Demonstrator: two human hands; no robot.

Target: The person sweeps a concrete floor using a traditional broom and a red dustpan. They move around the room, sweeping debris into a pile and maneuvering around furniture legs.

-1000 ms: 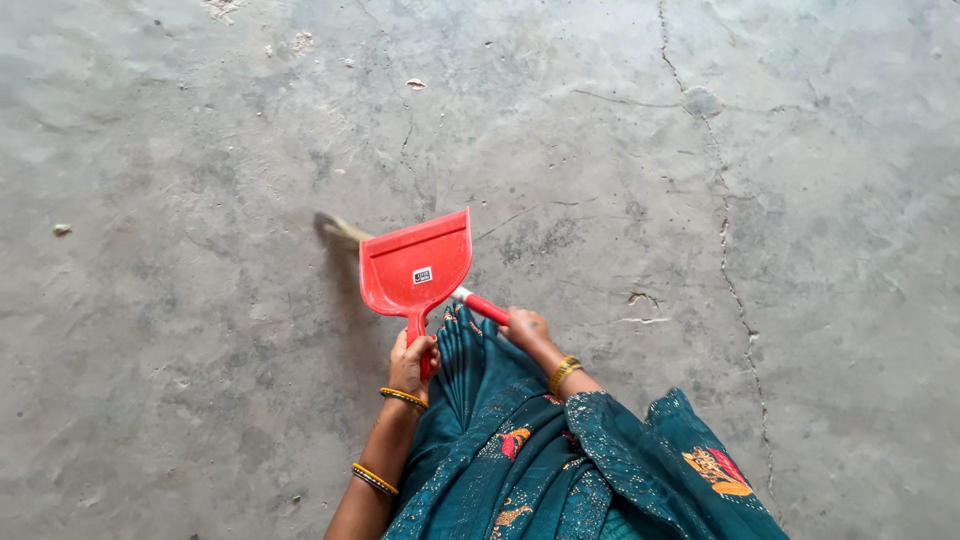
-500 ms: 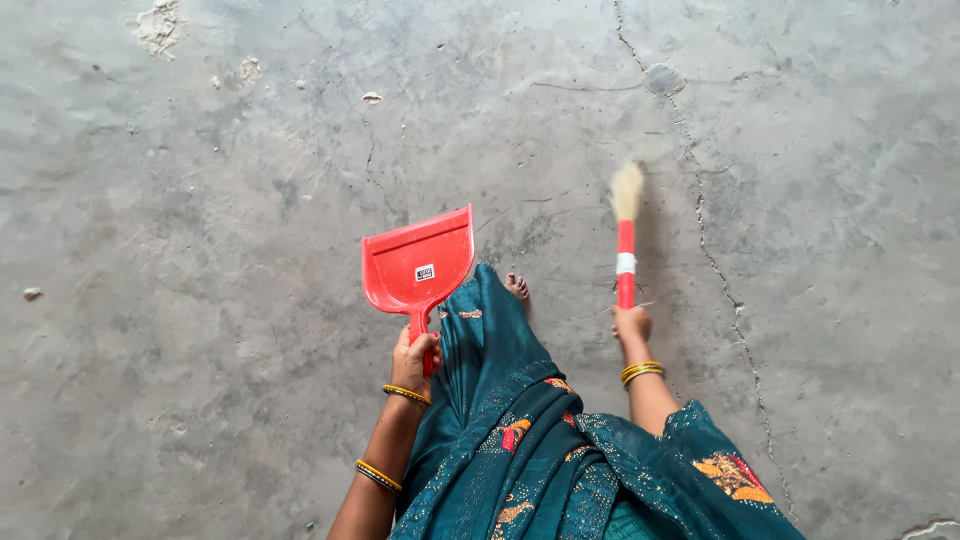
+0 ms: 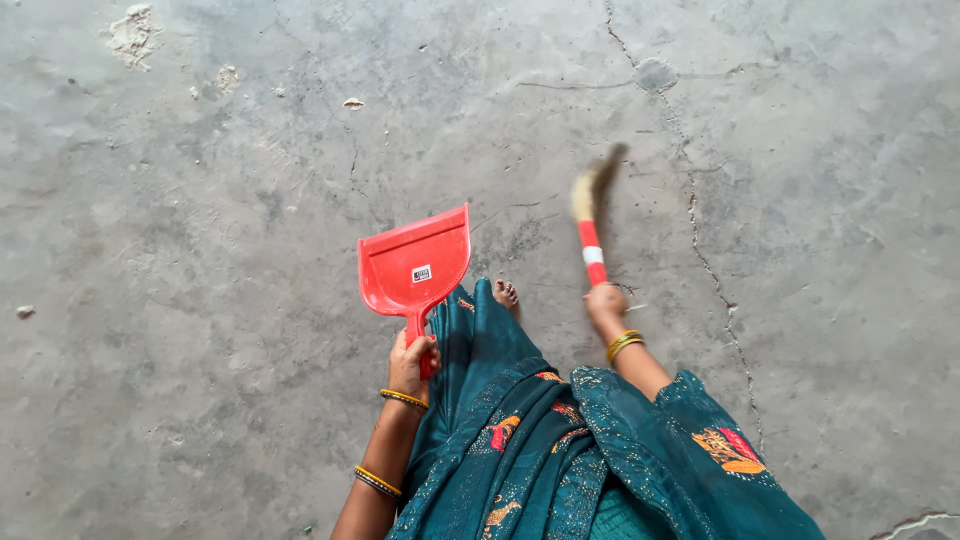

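Broom (image 3: 590, 215) now tilted leftward, blurred; red dustpan (image 3: 416, 265) beside bare toes (image 3: 507, 294).

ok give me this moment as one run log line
left hand: grips red dustpan handle | right hand: holds small broom, bristles blurred | floor: cracked concrete, bits of debris

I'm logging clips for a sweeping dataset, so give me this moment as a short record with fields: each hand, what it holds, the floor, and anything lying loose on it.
left hand: closed round the handle of a red dustpan, pan held forward over the floor
right hand: grips a small broom with a red and white handle, bristles blurred
floor: grey concrete, cracked, with a long crack to the right of the broom
loose bits: a pale scrap far ahead, a small pebble at the left edge
clothing: teal patterned garment, bangles on both wrists
foot: bare toes beside the dustpan
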